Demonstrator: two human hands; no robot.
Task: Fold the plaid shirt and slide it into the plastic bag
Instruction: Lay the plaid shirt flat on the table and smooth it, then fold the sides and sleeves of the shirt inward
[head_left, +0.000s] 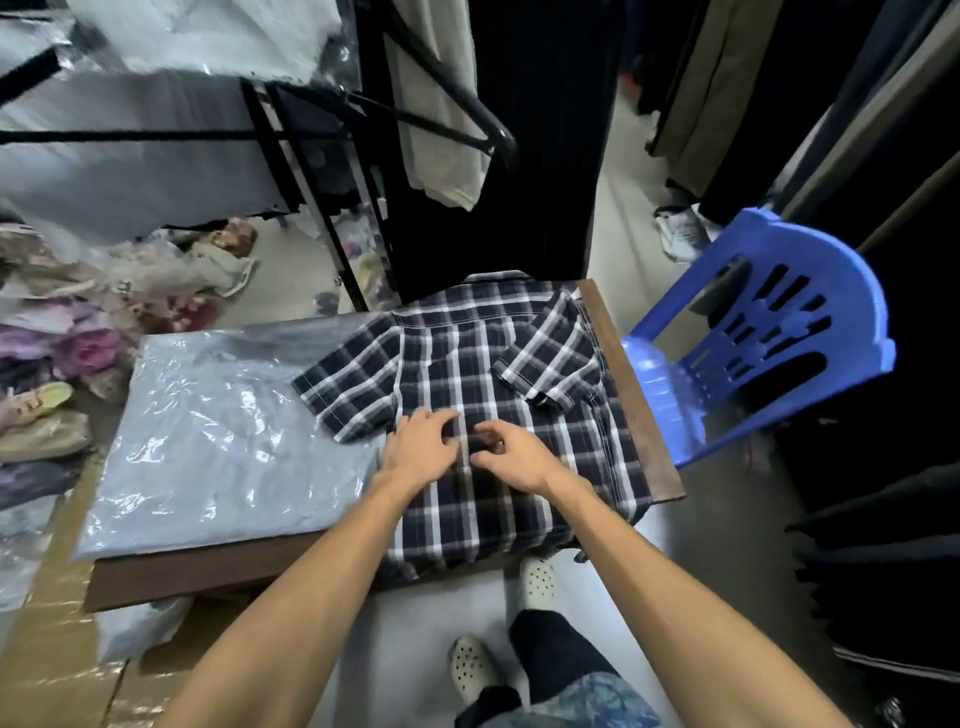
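Head view: plaid shirt (498, 395) between plastic bag (223, 431) and blue chair (769, 332).

A brown table (631, 384) is seen at centre, with a blue plastic chair (769, 332) set just beside its right edge. A black metal rack (311, 192) is placed behind the table, and a pale garment (441, 130) and dark clothes (540, 130) are hung near it. Mixed clothes (62, 332) are heaped on the floor at left. Brown cardboard (47, 623) is laid at lower left. A white sneaker (678, 234) is seen at upper right.
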